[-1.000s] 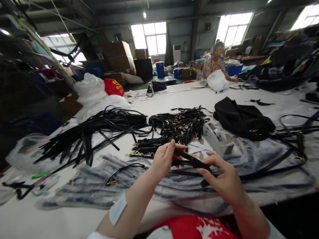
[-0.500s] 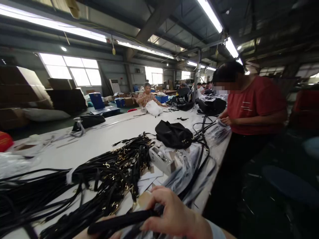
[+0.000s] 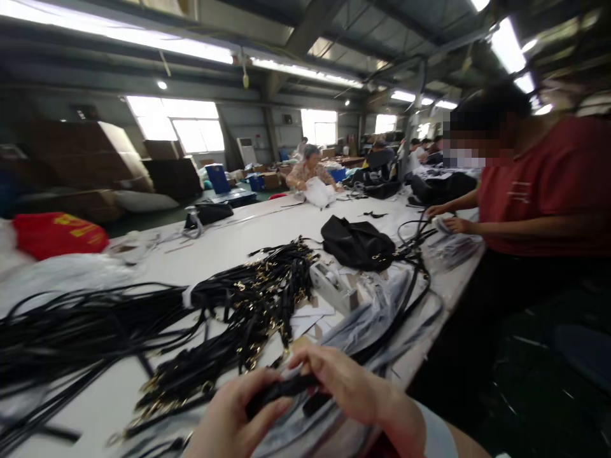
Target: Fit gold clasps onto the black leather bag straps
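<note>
Low in the view, my left hand [image 3: 241,410] is closed round one end of a black strap [image 3: 281,391], thumb laid along it. My right hand [image 3: 346,381] grips the same strap farther right, its fingertips bent over it. Just beyond lies a heap of black straps with gold clasps [image 3: 252,305]. White paper pieces [image 3: 308,321] and a white tape dispenser [image 3: 334,286] are on the table past my hands. Straps in clear plastic bags [image 3: 377,315] lie to the right, partly under my right hand.
A black bag [image 3: 358,245] rests on the white table [image 3: 267,226]. At the right edge a co-worker in a red shirt [image 3: 534,184] handles a plastic-wrapped bundle. Across the table sits another person [image 3: 310,172] with white material. A red bag [image 3: 60,235] lies at left.
My view has swung left, so things appear farther right. My left hand has come up into fuller view, gripping the strap. My right hand's fingers have closed more over it.
</note>
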`<action>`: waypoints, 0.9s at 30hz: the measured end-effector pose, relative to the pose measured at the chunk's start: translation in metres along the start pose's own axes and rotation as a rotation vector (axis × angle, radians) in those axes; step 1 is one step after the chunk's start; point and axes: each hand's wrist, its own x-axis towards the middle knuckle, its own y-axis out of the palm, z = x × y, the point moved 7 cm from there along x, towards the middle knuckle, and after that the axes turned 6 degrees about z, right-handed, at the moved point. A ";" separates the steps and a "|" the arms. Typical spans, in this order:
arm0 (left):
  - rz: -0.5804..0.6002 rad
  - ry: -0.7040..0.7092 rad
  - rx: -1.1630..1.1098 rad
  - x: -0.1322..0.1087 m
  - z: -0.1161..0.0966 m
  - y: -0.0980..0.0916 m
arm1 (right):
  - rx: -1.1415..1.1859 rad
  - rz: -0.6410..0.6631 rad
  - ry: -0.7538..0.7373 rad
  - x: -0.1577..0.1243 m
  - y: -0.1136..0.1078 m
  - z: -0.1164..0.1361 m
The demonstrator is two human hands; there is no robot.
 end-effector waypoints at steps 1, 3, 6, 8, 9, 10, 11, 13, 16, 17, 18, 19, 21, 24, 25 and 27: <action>0.010 -0.021 0.007 -0.002 -0.004 -0.002 | -0.040 -0.029 0.005 0.000 -0.001 -0.002; 0.015 -0.018 0.025 -0.003 -0.012 -0.004 | -0.122 -0.083 0.019 -0.001 -0.005 -0.008; 0.000 0.013 0.060 0.000 -0.016 -0.002 | -0.156 -0.158 0.058 0.000 -0.011 -0.021; -0.013 0.036 0.076 0.001 -0.016 0.000 | -0.159 -0.170 0.077 -0.001 -0.015 -0.027; -0.024 0.046 0.080 0.001 -0.016 0.000 | -0.170 -0.164 0.086 -0.001 -0.016 -0.029; -0.034 0.058 0.081 0.001 -0.016 0.000 | -0.186 -0.154 0.097 -0.001 -0.017 -0.031; -0.041 0.071 0.083 0.000 -0.016 0.000 | -0.203 -0.142 0.109 -0.001 -0.017 -0.033; -0.050 0.093 0.091 0.000 -0.018 0.001 | -0.231 -0.122 0.133 -0.001 -0.017 -0.036; -0.041 0.096 0.128 0.003 -0.019 0.004 | -0.265 -0.120 0.147 -0.001 -0.016 -0.038; -0.029 0.094 0.141 0.004 -0.020 0.006 | -0.274 -0.124 0.145 0.000 -0.016 -0.038; -0.017 0.093 0.152 0.006 -0.021 0.008 | -0.284 -0.132 0.140 0.001 -0.016 -0.037; -0.010 0.094 0.160 0.007 -0.022 0.011 | -0.291 -0.144 0.134 0.001 -0.016 -0.035; -0.027 0.091 0.166 0.009 -0.024 0.015 | -0.295 -0.179 0.114 0.002 -0.015 -0.028; -0.122 0.125 0.154 0.010 -0.024 0.014 | -0.265 -0.242 0.068 0.004 -0.013 -0.020; -0.155 0.159 0.154 0.010 -0.022 0.012 | -0.240 -0.257 0.056 0.006 -0.013 -0.020; -0.209 0.250 0.147 0.011 -0.019 0.010 | -0.192 -0.288 0.046 0.009 -0.012 -0.022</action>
